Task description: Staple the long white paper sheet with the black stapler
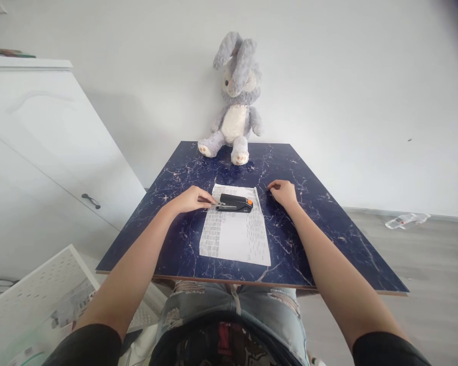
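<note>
A black stapler (231, 202) with an orange button lies across the upper part of a printed sheet of paper (234, 234). At its left end a thin silver metal part sticks out, and the fingers of my left hand (194, 199) are closed on that end. My right hand (283, 193) rests on the blue marbled table, to the right of the paper and apart from it. Its fingers are curled together; whether anything small is in them is hidden.
A grey plush rabbit (234, 112) sits at the table's (309, 239) far edge against the wall. A white cabinet (53, 137) stands on the left, above a white perforated basket (41, 295). Clear plastic packaging (406, 220) lies on the floor at right.
</note>
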### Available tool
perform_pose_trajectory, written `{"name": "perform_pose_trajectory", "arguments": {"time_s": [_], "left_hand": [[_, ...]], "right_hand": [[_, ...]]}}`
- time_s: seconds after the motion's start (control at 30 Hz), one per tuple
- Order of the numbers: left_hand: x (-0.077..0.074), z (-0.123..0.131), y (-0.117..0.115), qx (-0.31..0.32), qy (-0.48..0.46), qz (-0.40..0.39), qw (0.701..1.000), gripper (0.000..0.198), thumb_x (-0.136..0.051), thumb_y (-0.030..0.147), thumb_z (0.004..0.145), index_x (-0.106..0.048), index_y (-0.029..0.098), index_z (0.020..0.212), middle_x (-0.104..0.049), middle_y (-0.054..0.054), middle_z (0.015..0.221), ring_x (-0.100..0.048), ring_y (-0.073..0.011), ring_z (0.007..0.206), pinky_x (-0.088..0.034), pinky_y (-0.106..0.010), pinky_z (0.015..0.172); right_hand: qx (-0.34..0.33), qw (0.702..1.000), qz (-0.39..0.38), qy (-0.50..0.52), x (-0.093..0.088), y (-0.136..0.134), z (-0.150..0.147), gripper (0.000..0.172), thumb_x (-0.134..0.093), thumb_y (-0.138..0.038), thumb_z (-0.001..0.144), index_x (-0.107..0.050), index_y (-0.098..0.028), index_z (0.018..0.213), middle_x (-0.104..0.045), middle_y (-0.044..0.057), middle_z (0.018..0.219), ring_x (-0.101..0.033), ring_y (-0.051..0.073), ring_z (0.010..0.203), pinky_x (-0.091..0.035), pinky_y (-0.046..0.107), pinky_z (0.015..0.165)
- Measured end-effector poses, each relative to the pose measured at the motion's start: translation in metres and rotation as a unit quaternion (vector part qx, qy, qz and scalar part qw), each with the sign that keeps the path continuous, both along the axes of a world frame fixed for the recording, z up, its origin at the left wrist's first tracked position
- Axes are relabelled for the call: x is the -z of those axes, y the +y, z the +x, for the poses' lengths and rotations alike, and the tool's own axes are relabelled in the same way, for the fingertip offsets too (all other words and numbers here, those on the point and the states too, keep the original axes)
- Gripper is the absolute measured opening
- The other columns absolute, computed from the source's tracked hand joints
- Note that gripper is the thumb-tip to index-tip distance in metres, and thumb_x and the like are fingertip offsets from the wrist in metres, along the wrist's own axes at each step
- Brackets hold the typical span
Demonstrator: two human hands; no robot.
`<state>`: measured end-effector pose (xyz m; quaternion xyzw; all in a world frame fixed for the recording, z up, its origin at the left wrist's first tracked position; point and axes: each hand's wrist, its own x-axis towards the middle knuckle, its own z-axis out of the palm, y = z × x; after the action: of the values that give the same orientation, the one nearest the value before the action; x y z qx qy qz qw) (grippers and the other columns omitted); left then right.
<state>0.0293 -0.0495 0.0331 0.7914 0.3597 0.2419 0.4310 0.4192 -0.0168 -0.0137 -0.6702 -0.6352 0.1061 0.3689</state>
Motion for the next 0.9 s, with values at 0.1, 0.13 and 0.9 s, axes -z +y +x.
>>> {"name": "perform_pose_trajectory", "arguments": {"time_s": [0.1,0.13,0.9], "left_hand": [[-0.003,-0.010,0.003,0.014,-0.016,-0.033,0.999,0.024,-0.084,0.022,0.070,-0.082,0.027,0.094,-0.079,-0.006,0.104,-0.075,-0.0244,0.101,-0.058,-0.038,0.096],[-0.002,-0.012,0.004,0.014,-0.019,-0.039,0.999,0.025,-0.084,0.021,0.070,-0.082,0.027,0.094,-0.079,-0.006,0.103,-0.075,-0.0243,0.099,-0.059,-0.038,0.095],[0.027,0.060,-0.012,0.021,0.078,0.220,0.972,0.052,-0.063,0.056,0.091,-0.062,0.030,0.136,-0.053,-0.011,0.152,-0.044,-0.0347,0.143,-0.026,-0.051,0.121]], "right_hand": [[-0.059,0.996,0.054,0.028,-0.018,-0.015,-0.020,0.022,-0.059,-0.022,0.080,-0.078,-0.020,0.090,-0.077,0.005,0.084,-0.069,0.021,0.078,-0.053,0.032,0.083],[-0.122,0.990,0.064,0.042,-0.024,-0.021,-0.031,0.023,-0.058,-0.026,0.085,-0.078,-0.020,0.096,-0.077,0.005,0.091,-0.069,0.021,0.082,-0.053,0.032,0.082],[-0.315,0.949,-0.008,-0.007,-0.078,-0.050,-0.021,0.029,-0.075,-0.044,0.082,-0.075,-0.020,0.099,-0.074,0.002,0.092,-0.066,0.021,0.081,-0.049,0.031,0.073]]}}
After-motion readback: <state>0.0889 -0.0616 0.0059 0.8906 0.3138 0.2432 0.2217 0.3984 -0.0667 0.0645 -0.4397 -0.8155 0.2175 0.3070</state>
